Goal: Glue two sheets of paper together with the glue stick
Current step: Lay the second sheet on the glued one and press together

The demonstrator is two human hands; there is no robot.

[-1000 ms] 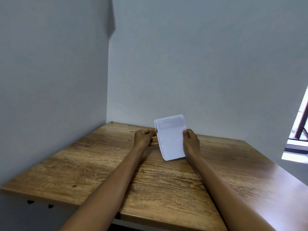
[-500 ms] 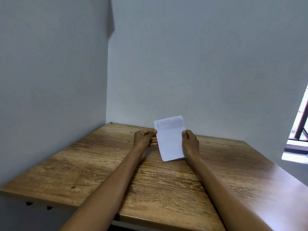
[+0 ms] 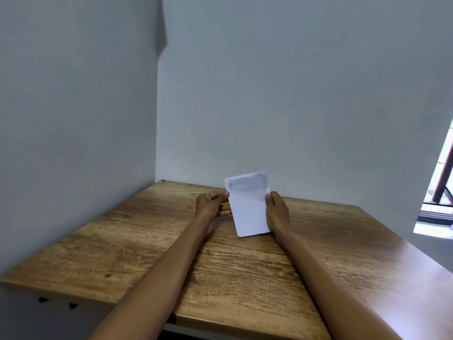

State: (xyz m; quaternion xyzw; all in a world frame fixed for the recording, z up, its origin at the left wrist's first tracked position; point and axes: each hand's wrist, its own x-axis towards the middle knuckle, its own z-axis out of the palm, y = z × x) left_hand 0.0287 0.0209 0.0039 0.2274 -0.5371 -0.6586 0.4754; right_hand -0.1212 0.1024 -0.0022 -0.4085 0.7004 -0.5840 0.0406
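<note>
The white paper (image 3: 248, 209) stands tilted up off the wooden table (image 3: 245, 278), near its far edge; the sheets look like one stack with a greyish patch near the top. My left hand (image 3: 212, 204) pinches its left edge and my right hand (image 3: 277, 209) grips its right edge. A small yellow bit, perhaps the glue stick (image 3: 225, 203), peeks out by my left fingers; most of it is hidden.
Grey walls stand close behind the table and along its left side. A window frame (image 3: 438, 200) is at the far right. The table's front edge runs near me, with dark holes below at the left.
The offset sheets have come together into one aligned stack, which now stands a little more upright. Both hands keep their hold on the edges.
</note>
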